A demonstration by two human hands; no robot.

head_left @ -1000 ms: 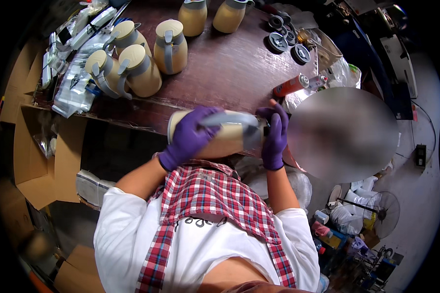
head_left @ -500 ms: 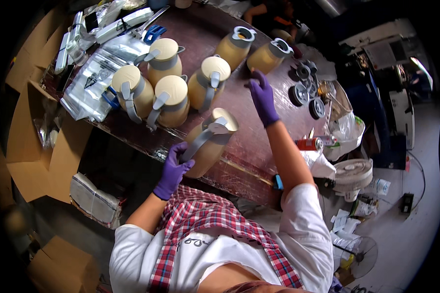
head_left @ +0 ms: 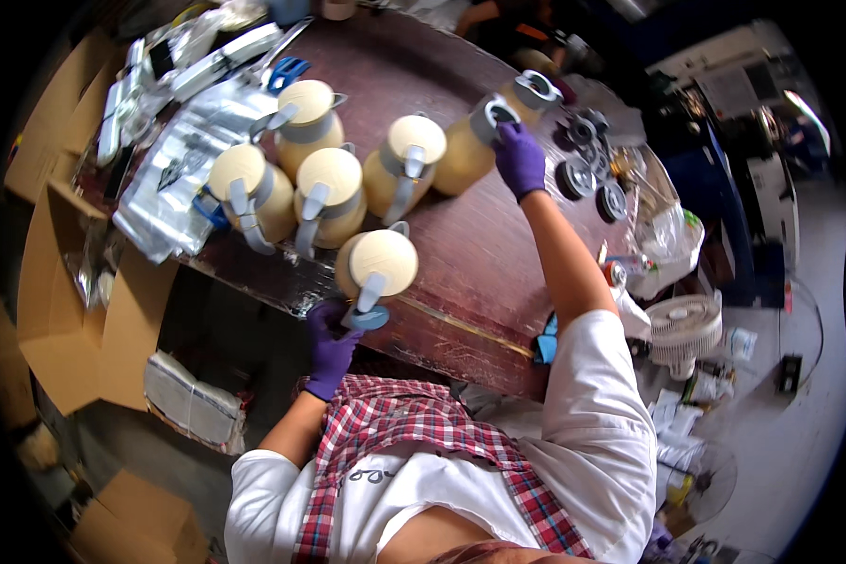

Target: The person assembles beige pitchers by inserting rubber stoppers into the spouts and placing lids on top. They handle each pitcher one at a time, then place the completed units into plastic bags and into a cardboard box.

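Four capped jugs (head_left: 329, 177) sit toward the left end of the worktop (head_left: 470, 244). Front jug (head_left: 385, 257), lid on, is at the front edge. Our left hand (head_left: 332, 352) is half curled at its handle (head_left: 370, 293); can't tell if it has hold. Our right hand (head_left: 519, 162) is closed on the rim (head_left: 480, 120) of an open jug (head_left: 462, 158), nearer the far edge, just beside the capped group. Another open one stands behind; loose grey caps (head_left: 575, 179) lie near the right edge. We read the step as taking up the open jug. Next move likely calls for firm rim grip, clear of neighbours.
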